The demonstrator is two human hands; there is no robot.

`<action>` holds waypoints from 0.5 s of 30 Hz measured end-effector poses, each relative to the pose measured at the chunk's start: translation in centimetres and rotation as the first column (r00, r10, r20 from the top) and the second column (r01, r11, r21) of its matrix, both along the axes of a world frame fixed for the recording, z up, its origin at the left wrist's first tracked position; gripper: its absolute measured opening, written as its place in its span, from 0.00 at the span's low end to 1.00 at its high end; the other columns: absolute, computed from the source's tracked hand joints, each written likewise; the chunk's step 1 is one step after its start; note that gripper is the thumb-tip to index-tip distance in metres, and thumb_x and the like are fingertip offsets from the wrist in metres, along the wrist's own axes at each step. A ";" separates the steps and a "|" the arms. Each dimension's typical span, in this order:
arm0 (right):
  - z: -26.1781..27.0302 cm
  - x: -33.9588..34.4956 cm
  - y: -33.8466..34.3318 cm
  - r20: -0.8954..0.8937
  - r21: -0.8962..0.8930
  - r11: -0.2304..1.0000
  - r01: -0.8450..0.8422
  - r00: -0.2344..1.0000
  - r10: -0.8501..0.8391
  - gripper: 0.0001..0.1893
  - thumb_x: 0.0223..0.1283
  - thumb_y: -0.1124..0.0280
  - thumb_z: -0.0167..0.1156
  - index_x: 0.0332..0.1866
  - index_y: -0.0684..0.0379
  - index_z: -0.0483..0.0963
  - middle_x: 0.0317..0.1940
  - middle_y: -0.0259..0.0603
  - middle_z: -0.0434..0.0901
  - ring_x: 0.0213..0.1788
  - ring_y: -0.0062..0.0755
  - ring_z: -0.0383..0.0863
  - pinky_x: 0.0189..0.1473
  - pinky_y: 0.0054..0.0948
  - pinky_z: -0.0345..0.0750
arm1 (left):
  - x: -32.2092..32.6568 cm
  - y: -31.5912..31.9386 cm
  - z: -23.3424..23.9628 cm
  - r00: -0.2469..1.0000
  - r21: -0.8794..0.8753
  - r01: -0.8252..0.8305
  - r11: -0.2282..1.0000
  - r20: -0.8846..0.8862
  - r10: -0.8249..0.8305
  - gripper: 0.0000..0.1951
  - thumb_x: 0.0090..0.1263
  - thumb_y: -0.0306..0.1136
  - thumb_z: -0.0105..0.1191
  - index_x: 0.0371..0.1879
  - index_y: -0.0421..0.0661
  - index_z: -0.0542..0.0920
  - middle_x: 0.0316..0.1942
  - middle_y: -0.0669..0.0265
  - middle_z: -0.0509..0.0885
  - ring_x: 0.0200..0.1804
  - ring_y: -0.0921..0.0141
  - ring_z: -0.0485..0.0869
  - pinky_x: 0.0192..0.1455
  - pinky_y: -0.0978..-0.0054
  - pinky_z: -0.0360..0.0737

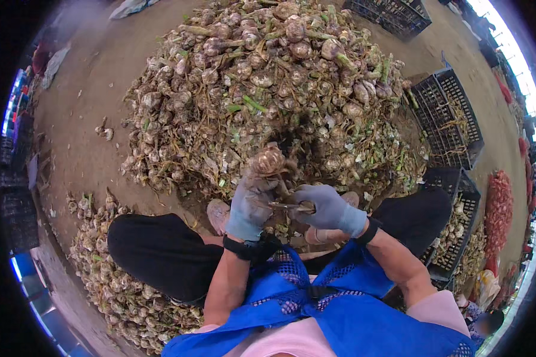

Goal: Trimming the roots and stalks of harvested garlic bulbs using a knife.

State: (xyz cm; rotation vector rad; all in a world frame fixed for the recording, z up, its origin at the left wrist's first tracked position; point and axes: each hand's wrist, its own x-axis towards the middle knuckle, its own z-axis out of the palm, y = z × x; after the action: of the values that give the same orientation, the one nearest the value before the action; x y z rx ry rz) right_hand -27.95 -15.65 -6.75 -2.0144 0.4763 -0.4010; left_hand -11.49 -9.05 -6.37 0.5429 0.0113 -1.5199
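Note:
In my gloved left hand [251, 203] is a large garlic bulb [268, 161], held with its roots and dry skin away from me. My right hand [324, 209], also gloved, grips a cutting tool [290, 206], whose metal part reaches across towards the left glove; its exact kind is not clear. Dry garlic stalks hang between the two hands. Just beyond them rises a big heap of garlic bulbs with stems [259, 80], mixed with dry leaves and green bits. Both hands are above the gap between my shoes.
Black plastic crates [446, 111] stand on the right, one [466, 218] holding garlic. Another crate [393, 15] lies beyond the heap. A second garlic pile [120, 290] spreads behind my left knee. A filled red mesh sack [499, 214] and a person [478, 317] are at the far right.

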 end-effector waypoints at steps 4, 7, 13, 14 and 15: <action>2.4 -0.8 -0.5 -0.082 -0.132 0.989 0.060 0.994 -0.072 0.15 0.40 0.69 0.65 0.37 0.58 0.76 0.31 0.44 0.78 0.32 0.42 0.79 0.33 0.30 0.75 | 0.4 -0.4 -1.2 0.972 0.037 -0.031 0.999 0.233 0.022 0.19 0.68 0.36 0.41 0.55 0.40 0.65 0.43 0.60 0.77 0.37 0.64 0.80 0.41 0.72 0.80; 4.8 -0.8 -2.0 -0.086 -0.367 0.916 0.165 0.974 -0.210 0.18 0.36 0.73 0.64 0.39 0.60 0.75 0.30 0.44 0.77 0.29 0.43 0.78 0.29 0.31 0.74 | -0.5 -0.1 -1.9 0.593 0.002 -0.184 0.983 0.798 0.110 0.14 0.63 0.27 0.44 0.47 0.41 0.71 0.35 0.65 0.79 0.34 0.70 0.79 0.42 0.73 0.77; 5.8 1.7 -1.8 -0.300 -0.687 0.725 -0.045 0.926 -0.227 0.19 0.35 0.69 0.61 0.38 0.61 0.70 0.21 0.38 0.72 0.23 0.38 0.76 0.22 0.33 0.71 | -1.7 -0.3 -1.7 0.577 0.005 -0.077 0.997 0.816 0.040 0.15 0.56 0.23 0.52 0.44 0.40 0.71 0.37 0.63 0.80 0.38 0.73 0.79 0.42 0.77 0.75; 5.7 1.8 -1.7 -0.301 -0.685 0.727 -0.047 0.927 -0.224 0.19 0.35 0.69 0.61 0.38 0.61 0.70 0.21 0.38 0.72 0.23 0.38 0.76 0.22 0.33 0.71 | -1.6 -0.2 -2.8 0.442 -0.046 -0.097 0.994 0.893 0.085 0.15 0.56 0.23 0.52 0.44 0.40 0.71 0.37 0.64 0.80 0.38 0.74 0.79 0.42 0.78 0.76; 5.5 1.8 -1.6 -0.314 -0.688 0.724 -0.044 0.918 -0.242 0.19 0.35 0.69 0.61 0.38 0.61 0.70 0.21 0.38 0.72 0.23 0.37 0.76 0.22 0.33 0.71 | -1.6 -0.3 -2.9 0.297 -0.100 -0.104 0.989 0.946 0.127 0.15 0.56 0.23 0.53 0.44 0.40 0.71 0.38 0.64 0.80 0.38 0.75 0.79 0.41 0.79 0.76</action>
State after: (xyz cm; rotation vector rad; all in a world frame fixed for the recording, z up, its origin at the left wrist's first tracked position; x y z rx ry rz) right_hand -26.17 -17.20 -1.30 -2.8357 0.7679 -0.2591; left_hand -13.11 -9.33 -9.30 1.3588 -0.9048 -0.8193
